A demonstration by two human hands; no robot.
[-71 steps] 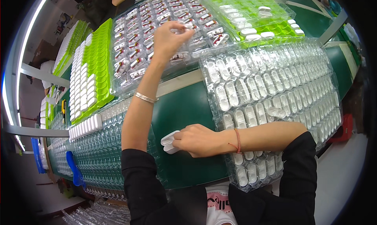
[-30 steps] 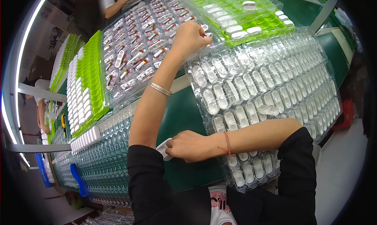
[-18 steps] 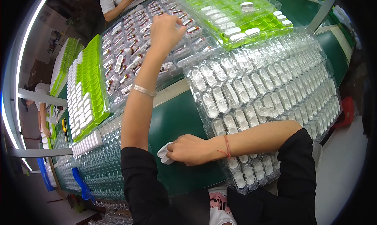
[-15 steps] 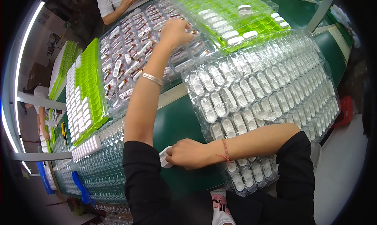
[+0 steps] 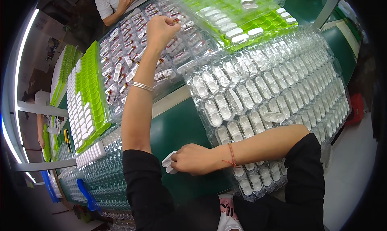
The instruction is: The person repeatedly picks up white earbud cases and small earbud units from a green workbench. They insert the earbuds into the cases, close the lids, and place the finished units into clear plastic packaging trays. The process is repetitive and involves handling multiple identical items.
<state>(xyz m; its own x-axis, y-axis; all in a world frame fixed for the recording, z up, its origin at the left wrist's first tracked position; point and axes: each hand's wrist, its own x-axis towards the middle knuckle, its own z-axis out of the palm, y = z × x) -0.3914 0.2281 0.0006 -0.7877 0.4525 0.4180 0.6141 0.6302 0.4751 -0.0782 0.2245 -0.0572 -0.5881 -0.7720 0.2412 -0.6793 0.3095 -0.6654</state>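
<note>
My left hand (image 5: 162, 32), arm stretched far forward, is over a clear compartment tray (image 5: 177, 74) filled with small red, silver and white pieces. Its fingers are pinched together; a red and gold bit shows by the tips, but I cannot tell whether it is held. Closer in, my right hand (image 5: 192, 159) grips a small white oval case (image 5: 167, 159) above the green table. Two leaves of the case show apart beyond the fingertips, one above the other. The palm side of the right hand is hidden.
Clear blister trays of white oval cases (image 5: 246, 94) lie stacked at right. Green trays (image 5: 89, 75) with white cases stand at left, another (image 5: 271, 20) at far right. A blue strip (image 5: 86, 194) lies lower left. Across the table is another person's hand (image 5: 127, 2).
My left hand has shifted left and slightly up over the filled tray. The white case in my right hand now shows two separated leaves; that hand has barely moved.
</note>
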